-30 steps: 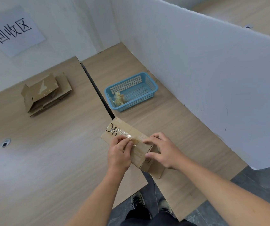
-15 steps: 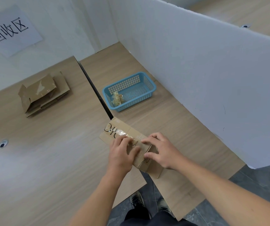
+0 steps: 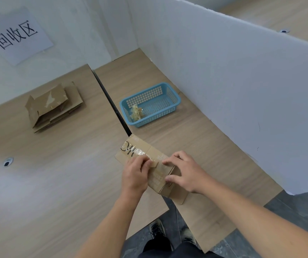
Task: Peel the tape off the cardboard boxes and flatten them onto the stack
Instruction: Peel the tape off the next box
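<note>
- The cardboard box (image 3: 159, 176) lies at the near edge of the wooden tables (image 3: 56, 183), across the gap between them. Its long axis runs diagonally from far-left to near-right.
- Clear tape (image 3: 140, 152) runs along that axis on the top face.
- The left hand (image 3: 134, 175) pinches the tape's lifted near end, while the right hand (image 3: 184, 174) presses spread fingers on the box, gripping nothing.
- The step looks like peeling. The next move calls for a steady pull towards the far-left end.
- The stack of flattened boxes (image 3: 52, 107) waits well apart, and the blue basket (image 3: 155, 120) holds crumpled tape.
</note>
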